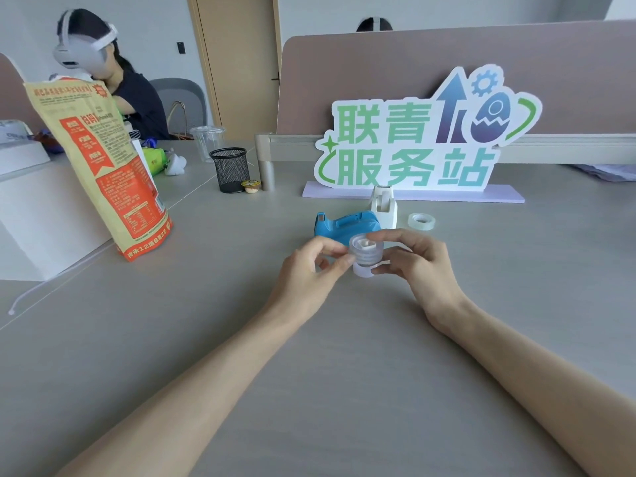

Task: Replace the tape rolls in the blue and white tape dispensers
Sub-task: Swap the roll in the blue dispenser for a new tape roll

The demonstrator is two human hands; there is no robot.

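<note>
Snack bag [103, 166]: stands upright at the far left of the grey table [309, 390].
Mesh pen cup [230, 169]: behind and right of the bag, a small yellow-lidded pot [250, 186] touching its base.
Left hand [309, 273]: thumb and forefinger pinch the left edge of the tape roll.
Tape roll [365, 254]: clear, with a white core, held above the table between both hands, just in front of the blue dispenser.
Blue dispenser [347, 226]: on the table, the white dispenser [383, 206] touching its right rear.
Right hand [420, 259]: fingers curl around the roll's right side, gripping it.
Spare roll [421, 221]: lies flat, right of the white dispenser.
Sign [426, 136]: stands behind both dispensers.
</note>
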